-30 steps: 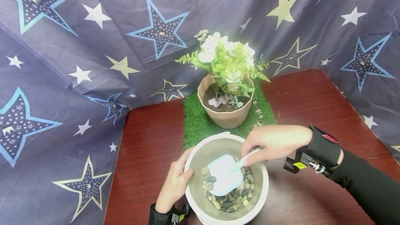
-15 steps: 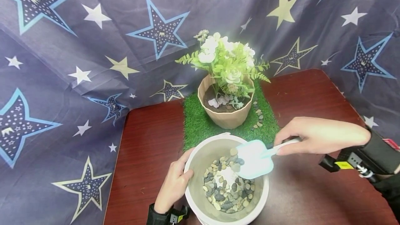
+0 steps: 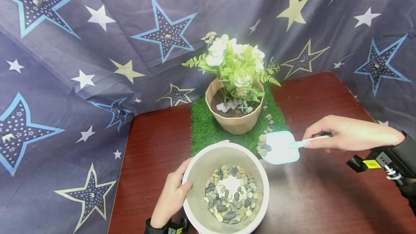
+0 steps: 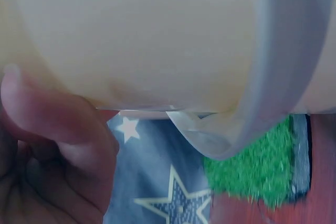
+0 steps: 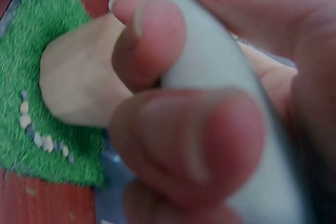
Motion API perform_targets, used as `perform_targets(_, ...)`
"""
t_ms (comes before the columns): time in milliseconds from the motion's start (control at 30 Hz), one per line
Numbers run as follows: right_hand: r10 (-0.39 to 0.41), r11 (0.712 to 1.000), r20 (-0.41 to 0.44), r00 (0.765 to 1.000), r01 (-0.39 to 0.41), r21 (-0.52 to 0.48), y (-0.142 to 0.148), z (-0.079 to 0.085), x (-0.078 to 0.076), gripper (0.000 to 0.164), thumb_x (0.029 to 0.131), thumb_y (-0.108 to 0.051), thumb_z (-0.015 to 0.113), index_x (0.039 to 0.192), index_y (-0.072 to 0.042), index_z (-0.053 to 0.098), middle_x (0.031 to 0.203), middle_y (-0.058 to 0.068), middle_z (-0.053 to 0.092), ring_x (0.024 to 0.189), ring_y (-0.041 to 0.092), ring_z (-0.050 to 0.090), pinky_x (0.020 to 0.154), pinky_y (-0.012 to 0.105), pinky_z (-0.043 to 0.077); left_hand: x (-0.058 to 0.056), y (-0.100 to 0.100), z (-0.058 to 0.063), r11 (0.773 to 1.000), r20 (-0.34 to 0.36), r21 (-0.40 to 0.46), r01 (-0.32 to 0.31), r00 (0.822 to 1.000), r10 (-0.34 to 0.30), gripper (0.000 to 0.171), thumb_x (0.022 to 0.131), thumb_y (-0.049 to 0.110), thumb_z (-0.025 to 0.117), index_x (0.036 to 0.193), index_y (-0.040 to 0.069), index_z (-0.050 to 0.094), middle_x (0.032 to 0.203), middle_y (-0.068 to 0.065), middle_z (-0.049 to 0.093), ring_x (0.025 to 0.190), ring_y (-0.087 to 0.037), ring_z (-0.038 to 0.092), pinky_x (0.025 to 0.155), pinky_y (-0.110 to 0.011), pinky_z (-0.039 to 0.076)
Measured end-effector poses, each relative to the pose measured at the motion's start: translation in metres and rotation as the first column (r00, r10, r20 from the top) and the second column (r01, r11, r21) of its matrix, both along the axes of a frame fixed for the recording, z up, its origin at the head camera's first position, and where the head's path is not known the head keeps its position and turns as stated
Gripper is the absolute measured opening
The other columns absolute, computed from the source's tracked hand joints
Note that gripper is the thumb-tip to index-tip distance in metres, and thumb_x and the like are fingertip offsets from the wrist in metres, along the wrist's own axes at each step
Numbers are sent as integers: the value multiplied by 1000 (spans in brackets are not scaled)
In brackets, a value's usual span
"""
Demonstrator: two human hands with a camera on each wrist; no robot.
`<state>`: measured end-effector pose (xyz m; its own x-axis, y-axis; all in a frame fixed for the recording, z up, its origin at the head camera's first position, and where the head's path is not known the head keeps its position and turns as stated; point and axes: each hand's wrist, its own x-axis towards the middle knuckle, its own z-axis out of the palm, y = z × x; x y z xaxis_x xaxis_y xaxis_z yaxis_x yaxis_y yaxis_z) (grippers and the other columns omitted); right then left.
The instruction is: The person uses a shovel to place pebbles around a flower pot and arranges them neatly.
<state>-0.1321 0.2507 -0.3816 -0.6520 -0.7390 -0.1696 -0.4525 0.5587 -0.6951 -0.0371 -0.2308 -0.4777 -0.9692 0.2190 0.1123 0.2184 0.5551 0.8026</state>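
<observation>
Holding scoop near stone row on grass mat: right hand grip closed round handle, left hand grip clasping bucket. Pebbles loaded; unloading seems undone, more in bucket.

Bucket: right of the left hand, pebbles inside
Scoop: in the right hand, extending left
Flowerpot: beyond both hands, on turf mat
</observation>
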Motion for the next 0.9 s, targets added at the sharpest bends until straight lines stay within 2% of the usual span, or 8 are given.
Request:
perform_targets(200,-74,997,20,997,74,-15,12,-21,-4,9,101,-32,66,102,-37,72,73,-18,60,61,4,57,62,23,48,7,-29,0,999,-8,-15,-53,999,52,75,74,-14,58,141,19,62,121,-8,75,91,-13,71,75,-24,59)
perform_targets(367,-142,990,25,990,142,-6,18,-38,-8,8,101,-30,66,101,-34,73,74,-16,61,60,6,57,61,23,48,16,-55,1,990,-8,-44,-138,990,137,74,72,-14,58,141,14,63,120,-13,76,88,-9,70,71,-22,59)
perform_targets(500,-189,982,20,982,189,5,23,-47,-11,9,101,-30,65,101,-33,73,74,-14,62,60,6,56,60,23,47,22,-75,2,975,17,-31,-219,975,220,73,73,-17,57,140,9,62,118,-20,75,87,-7,70,68,-22,60)
perform_targets(667,-198,979,18,980,199,-40,23,-60,-11,11,102,-31,64,105,-33,74,81,-12,66,63,8,59,62,25,48,27,-97,2,956,34,-1,-294,955,294,71,74,-19,54,141,3,60,118,-26,72,86,-6,71,66,-24,60)
perform_targets(900,-254,962,2,967,252,-103,-5,-99,-3,11,102,-32,64,97,-32,73,68,-13,59,60,5,53,58,24,43,32,-122,3,930,26,-36,-367,930,368,70,75,-18,54,141,3,60,116,-31,70,74,-6,72,57,-26,60)
